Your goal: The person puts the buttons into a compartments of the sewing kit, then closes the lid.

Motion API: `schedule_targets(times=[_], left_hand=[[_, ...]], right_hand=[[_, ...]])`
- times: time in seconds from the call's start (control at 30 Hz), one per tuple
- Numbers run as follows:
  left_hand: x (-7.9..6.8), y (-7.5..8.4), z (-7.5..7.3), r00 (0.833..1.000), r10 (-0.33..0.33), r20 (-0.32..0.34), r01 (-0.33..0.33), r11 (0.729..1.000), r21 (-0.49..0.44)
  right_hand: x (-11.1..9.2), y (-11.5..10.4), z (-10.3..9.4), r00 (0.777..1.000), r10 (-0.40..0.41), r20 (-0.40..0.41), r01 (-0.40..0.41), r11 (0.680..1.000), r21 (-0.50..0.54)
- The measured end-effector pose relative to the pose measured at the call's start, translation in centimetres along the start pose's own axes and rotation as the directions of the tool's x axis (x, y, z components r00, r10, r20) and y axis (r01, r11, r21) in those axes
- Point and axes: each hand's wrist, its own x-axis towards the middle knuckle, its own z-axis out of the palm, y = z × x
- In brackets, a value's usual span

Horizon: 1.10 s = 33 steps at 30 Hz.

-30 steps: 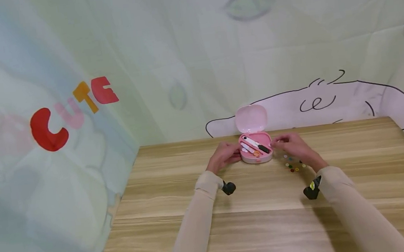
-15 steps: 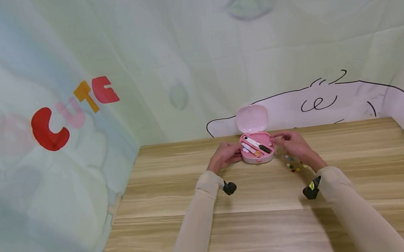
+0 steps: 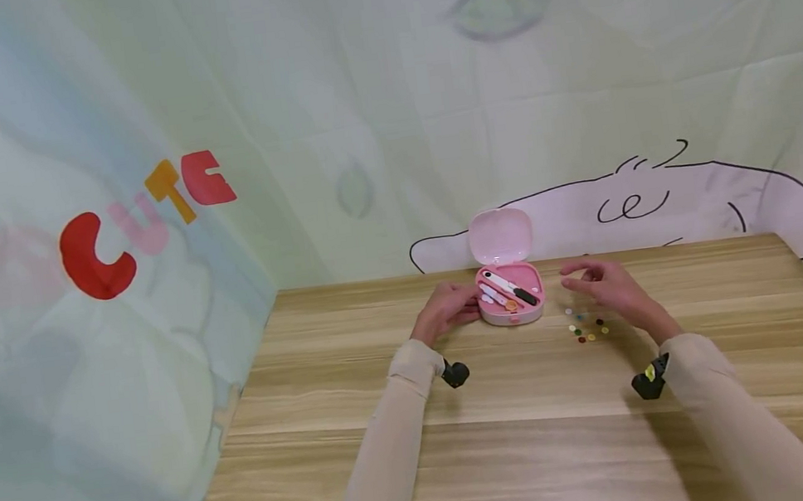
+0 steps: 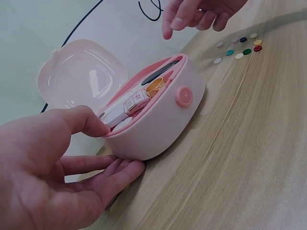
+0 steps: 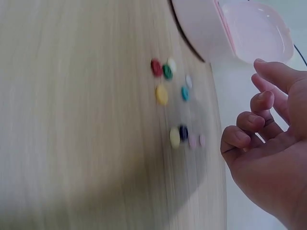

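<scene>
A pink-and-white sewing box [image 3: 493,319] stands at the table's far edge with its lid [image 3: 501,234] raised. My left hand [image 3: 446,310] grips its left side, thumb on the rim and fingers low against the outer wall. Inside lie a white piece printed with numbers [image 4: 137,99], a gold ring-shaped item [image 4: 155,86] and a slim tool with a black end [image 3: 525,296]. To the right of the box, my right hand [image 3: 613,291] hovers with loosely bent fingers and nothing in them. Several coloured buttons [image 4: 247,51] are scattered on the table below it.
The wood-grain table [image 3: 517,453] reaches back to a printed cloth backdrop [image 3: 354,106] just behind the box. Coloured letters [image 3: 97,256] show on the cloth at the left. A small black camera [image 3: 648,383] sits at my right wrist.
My right hand has drawn away from the box's right rim, moving right and leaving more buttons visible. The left hand and the box stay in place.
</scene>
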Motion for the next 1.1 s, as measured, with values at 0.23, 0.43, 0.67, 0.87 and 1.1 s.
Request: schedule_targets(times=[0.23,0.43,0.67,0.87,1.1], left_hand=[[0.0,0.0,0.0,1.000,-0.003,-0.004,0.003,1.000,0.001],[0.0,0.1,0.0,1.000,-0.005,-0.009,0.005,1.000,0.009],[-0.2,0.1,-0.1,1.000,-0.006,-0.006,0.006,1.000,-0.003],[-0.1,0.1,-0.2,1.000,-0.005,0.003,0.005,1.000,-0.009],[0.0,0.1,-0.2,1.000,-0.014,-0.002,0.014,1.000,-0.001]], right_hand=[[-1.1,1.0,-1.5,1.000,-0.024,-0.004,0.023,0.989,-0.144],[-1.8,2.1,-2.3,0.997,-0.076,-0.010,0.071,0.968,-0.242],[-2.3,3.2,-2.7,0.995,-0.104,-0.004,0.099,0.953,-0.286],[-2.3,3.6,-2.4,0.992,-0.123,-0.019,0.111,0.945,-0.307],[-2.0,3.9,-1.9,0.990,-0.134,-0.045,0.113,0.939,-0.324]])
